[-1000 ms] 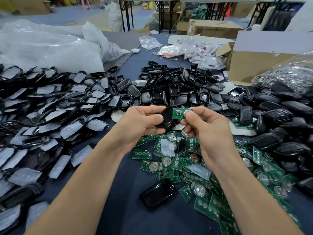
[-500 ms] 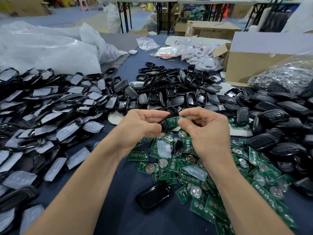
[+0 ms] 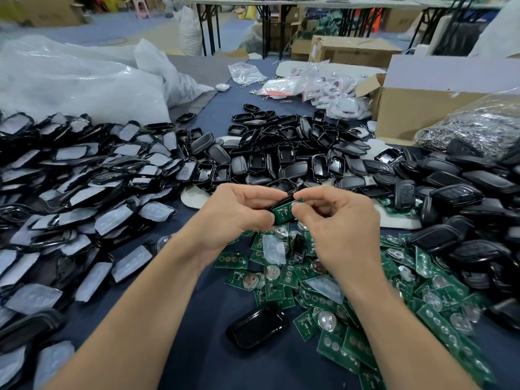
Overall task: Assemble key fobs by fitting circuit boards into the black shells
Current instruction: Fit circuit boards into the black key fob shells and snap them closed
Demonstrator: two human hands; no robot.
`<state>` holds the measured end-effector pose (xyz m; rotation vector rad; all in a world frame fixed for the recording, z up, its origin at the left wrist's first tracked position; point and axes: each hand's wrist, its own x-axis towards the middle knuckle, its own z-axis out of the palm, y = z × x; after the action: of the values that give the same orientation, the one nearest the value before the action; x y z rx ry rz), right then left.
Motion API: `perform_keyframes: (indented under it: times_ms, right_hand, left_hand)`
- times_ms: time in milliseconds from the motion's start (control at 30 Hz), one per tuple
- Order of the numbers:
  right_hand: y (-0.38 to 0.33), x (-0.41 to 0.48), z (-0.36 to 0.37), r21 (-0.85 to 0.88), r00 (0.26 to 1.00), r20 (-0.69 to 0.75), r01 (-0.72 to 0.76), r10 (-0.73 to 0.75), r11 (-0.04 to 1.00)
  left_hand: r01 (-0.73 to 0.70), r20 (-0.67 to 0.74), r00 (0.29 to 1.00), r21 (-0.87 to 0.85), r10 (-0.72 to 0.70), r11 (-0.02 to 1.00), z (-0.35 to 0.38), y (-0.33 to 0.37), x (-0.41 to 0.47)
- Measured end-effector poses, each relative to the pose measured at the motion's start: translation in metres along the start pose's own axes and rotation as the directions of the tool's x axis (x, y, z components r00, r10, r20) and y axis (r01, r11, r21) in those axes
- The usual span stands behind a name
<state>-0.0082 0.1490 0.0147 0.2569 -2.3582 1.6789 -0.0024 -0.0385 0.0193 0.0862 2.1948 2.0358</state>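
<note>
On a dark blue worktable, loose boards lie just under the hands and empty shells beyond them, handy for picking. The left hand grips a black shell steady while the right hand pinches a green circuit board against it, apparently seating it.

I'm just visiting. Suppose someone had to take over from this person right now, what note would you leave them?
Left hand grips a black shell.
Right hand pinches a green board against it, seemingly not fully seated.
Spare boards lie under the hands, empty shells beyond them, a loose shell nearest.
Done: board brought to the shell.
Left: press it in, then work through the piles.
</note>
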Motion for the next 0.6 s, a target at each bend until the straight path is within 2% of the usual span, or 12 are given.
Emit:
perform_keyframes:
  times_ms: [333,600]
  right_hand:
    - [-0.004,-0.005,0.005,-0.121,0.996,-0.091,0.013,-0.024,0.993]
    - [-0.006,-0.002,0.001,-0.081,0.998,-0.066,0.009,-0.015,0.997]
  left_hand:
    - [-0.024,-0.223,0.975,-0.008,0.022,1.0,0.014,0.003,-0.002]
    - [-0.008,-0.243,0.97,-0.009,0.006,1.0,0.016,0.006,-0.002]
